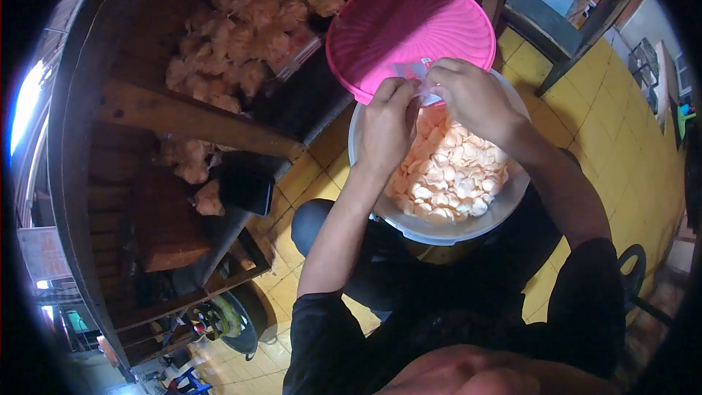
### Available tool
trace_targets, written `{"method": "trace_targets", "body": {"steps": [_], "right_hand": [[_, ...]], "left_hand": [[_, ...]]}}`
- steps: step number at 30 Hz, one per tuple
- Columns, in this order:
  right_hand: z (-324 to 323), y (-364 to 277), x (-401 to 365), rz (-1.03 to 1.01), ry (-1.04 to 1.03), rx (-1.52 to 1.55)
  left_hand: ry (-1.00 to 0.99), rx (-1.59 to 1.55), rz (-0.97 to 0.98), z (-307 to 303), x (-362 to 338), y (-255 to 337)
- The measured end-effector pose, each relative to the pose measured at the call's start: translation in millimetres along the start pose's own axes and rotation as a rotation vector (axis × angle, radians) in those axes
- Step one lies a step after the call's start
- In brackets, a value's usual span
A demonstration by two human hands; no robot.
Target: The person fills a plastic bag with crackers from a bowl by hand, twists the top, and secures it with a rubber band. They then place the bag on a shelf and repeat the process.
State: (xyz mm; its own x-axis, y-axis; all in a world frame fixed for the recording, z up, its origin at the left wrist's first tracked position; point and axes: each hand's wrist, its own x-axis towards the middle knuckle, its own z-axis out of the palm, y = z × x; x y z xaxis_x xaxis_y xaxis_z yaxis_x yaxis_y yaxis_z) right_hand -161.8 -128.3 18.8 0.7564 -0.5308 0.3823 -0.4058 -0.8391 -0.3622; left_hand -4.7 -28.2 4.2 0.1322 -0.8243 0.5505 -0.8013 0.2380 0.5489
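Observation:
Both my hands meet over a wide pale tub (pixel 420 230) full of light orange crackers (pixel 457 168). Between them is a small clear plastic bag (pixel 423 86) with red print. My left hand (pixel 391 121) pinches the bag's left side, and my right hand (pixel 468 95) has its fingers closed on the right side. How much the bag holds is hidden by my fingers. Just beyond my hands, a round pink lid (pixel 409 25) with swirled ridges leans over the tub's far rim.
At the left, a dark wooden shelf (pixel 197 121) bears a heap of bagged crackers (pixel 248 33). A black phone-like object (pixel 248 186) lies on its lower level. A wooden stand (pixel 545 22) is at the upper right. Yellow tiles (pixel 599 146) cover the floor.

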Motion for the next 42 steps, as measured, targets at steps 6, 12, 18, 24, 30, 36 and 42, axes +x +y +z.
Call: {"method": "trace_targets", "body": {"steps": [6, 12, 18, 24, 30, 36, 42], "right_hand": [[8, 7, -2, -0.133, 0.052, 0.023], [-17, -12, 2, 0.136, -0.137, -0.017], [-1, 11, 2, -0.061, -0.075, 0.252], [-9, 4, 5, -0.014, -0.049, 0.405], [1, 14, 5, 0.124, 0.014, 0.697], [-14, 10, 6, 0.050, 0.045, 0.393], [-10, 13, 7, 0.155, 0.069, 0.829]], "left_hand": [[0.011, 0.002, -0.026, 5, -3, -5], [-0.042, -0.043, -0.032, 3, -3, -5], [0.015, 0.026, -0.009, 3, -3, -6], [0.049, 0.070, -0.079, 12, 2, -7], [0.063, 0.052, -0.024, 11, 7, -8], [-0.026, 0.016, 0.040, 5, 5, -9], [0.022, 0.050, 0.068, 5, 10, -11]]}}
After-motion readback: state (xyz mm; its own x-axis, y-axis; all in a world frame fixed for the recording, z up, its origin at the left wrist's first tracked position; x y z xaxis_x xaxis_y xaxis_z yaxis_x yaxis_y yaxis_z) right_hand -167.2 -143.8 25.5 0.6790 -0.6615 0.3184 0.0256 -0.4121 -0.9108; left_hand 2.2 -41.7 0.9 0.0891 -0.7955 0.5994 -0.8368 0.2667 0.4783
